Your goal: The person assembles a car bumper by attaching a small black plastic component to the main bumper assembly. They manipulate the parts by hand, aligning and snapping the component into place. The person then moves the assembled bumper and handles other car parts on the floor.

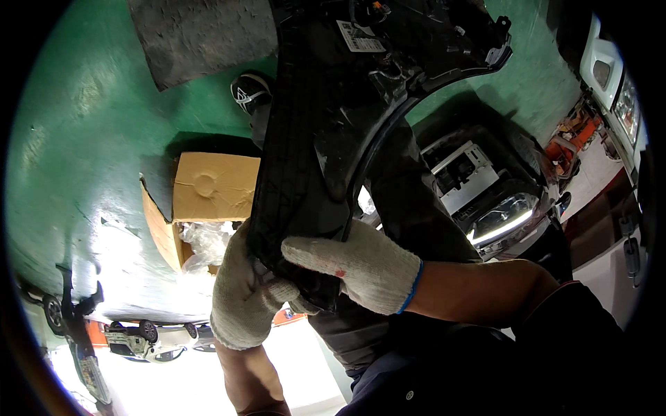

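Observation:
A large black car fender [298,159] with a curved wheel-arch edge runs up from my hands to the top of the view. A white label [361,37] is stuck on its upper part. My left hand [239,305], in a pale knitted glove, is closed round the fender's narrow lower end from the left. From the right, my right hand [374,267] grips the same end. Its thumb lies across the black surface, and its other fingers are mostly hidden. This glove has a blue cuff and a small red spot.
An open cardboard box [215,184] with clear plastic wrapping [207,243] stands on the green floor [90,152], left of the fender. A shoe [250,92] and a dark mat [205,38] lie beyond. At right are a headlight [505,216] and a white car [610,69].

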`<action>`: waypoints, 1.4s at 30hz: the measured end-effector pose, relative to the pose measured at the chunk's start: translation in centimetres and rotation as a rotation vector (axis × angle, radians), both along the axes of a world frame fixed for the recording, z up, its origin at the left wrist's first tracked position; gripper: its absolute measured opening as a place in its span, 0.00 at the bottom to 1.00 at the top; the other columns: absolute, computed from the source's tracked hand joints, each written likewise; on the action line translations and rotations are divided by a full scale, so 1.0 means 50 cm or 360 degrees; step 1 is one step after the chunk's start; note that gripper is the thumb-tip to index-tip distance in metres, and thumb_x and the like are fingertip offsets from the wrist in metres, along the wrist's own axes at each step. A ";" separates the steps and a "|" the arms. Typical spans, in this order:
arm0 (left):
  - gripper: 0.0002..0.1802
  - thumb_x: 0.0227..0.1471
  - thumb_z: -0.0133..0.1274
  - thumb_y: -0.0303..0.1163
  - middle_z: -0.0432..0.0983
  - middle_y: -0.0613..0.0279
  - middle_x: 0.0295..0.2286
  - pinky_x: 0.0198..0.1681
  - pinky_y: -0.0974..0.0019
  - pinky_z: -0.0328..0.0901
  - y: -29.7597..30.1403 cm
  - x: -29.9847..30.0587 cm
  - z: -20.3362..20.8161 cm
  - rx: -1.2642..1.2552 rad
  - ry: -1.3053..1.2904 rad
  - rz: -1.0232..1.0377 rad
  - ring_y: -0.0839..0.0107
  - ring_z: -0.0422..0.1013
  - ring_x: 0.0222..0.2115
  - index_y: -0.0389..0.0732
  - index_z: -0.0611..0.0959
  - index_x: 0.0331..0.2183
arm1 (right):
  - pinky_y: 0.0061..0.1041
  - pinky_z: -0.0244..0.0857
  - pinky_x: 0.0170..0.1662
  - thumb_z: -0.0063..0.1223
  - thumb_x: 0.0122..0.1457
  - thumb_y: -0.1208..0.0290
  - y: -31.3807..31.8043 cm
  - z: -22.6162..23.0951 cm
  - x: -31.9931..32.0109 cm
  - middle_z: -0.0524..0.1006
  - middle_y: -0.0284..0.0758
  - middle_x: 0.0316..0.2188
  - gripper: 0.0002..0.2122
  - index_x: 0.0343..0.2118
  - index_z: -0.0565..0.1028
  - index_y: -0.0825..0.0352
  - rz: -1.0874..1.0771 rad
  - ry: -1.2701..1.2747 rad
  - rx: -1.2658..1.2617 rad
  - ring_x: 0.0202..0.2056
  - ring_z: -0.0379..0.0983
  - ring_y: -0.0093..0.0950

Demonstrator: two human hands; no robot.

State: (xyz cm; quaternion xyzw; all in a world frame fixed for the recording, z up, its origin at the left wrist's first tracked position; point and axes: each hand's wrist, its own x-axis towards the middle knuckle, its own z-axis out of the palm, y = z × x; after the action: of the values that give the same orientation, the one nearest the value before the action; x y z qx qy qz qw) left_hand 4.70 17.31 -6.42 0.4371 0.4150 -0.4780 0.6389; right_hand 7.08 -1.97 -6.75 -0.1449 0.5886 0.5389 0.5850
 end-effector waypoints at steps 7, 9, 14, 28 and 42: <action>0.64 0.40 0.70 0.53 0.75 0.43 0.54 0.58 0.57 0.73 -0.003 0.000 0.004 -0.0020 -0.0045 0.0007 0.56 0.74 0.56 0.26 0.58 0.66 | 0.27 0.78 0.51 0.61 0.67 0.67 -0.004 -0.004 -0.002 0.81 0.35 0.48 0.17 0.55 0.76 0.68 -0.0001 -0.0032 0.0069 0.49 0.80 0.25; 0.62 0.42 0.70 0.51 0.74 0.43 0.54 0.58 0.57 0.73 -0.004 -0.003 0.005 -0.0025 -0.0084 0.0017 0.57 0.74 0.56 0.26 0.57 0.66 | 0.27 0.78 0.49 0.60 0.68 0.66 -0.007 -0.004 0.004 0.81 0.35 0.47 0.17 0.55 0.75 0.68 -0.0028 -0.0012 0.0113 0.48 0.80 0.25; 0.57 0.47 0.69 0.45 0.74 0.42 0.55 0.58 0.57 0.72 -0.007 -0.006 -0.002 -0.0068 -0.0134 0.0020 0.57 0.74 0.56 0.26 0.58 0.66 | 0.29 0.78 0.45 0.57 0.70 0.63 -0.023 -0.015 0.021 0.81 0.34 0.45 0.16 0.54 0.76 0.68 0.0020 0.0107 0.0204 0.45 0.80 0.26; 0.53 0.46 0.64 0.34 0.75 0.35 0.52 0.44 0.59 0.80 -0.036 0.000 0.031 0.0186 0.0004 0.0143 0.52 0.80 0.48 0.20 0.58 0.65 | 0.27 0.71 0.57 0.66 0.64 0.67 -0.004 -0.028 0.018 0.82 0.36 0.44 0.15 0.50 0.79 0.68 -0.0090 0.0093 0.0091 0.50 0.79 0.25; 0.51 0.30 0.50 0.17 0.79 0.46 0.50 0.50 0.65 0.75 -0.084 0.049 0.032 0.0137 0.0378 0.0073 0.63 0.79 0.48 0.25 0.64 0.64 | 0.23 0.75 0.47 0.68 0.62 0.71 -0.061 -0.051 -0.023 0.81 0.35 0.39 0.21 0.54 0.75 0.71 -0.0218 0.0049 0.0369 0.41 0.78 0.23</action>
State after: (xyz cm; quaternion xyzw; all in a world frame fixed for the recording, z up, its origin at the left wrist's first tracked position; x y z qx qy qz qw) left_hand 7.16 13.13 -4.83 0.3948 0.5179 -0.4933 0.5767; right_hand 5.93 -5.01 -9.29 -0.0274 0.5398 0.5644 0.6240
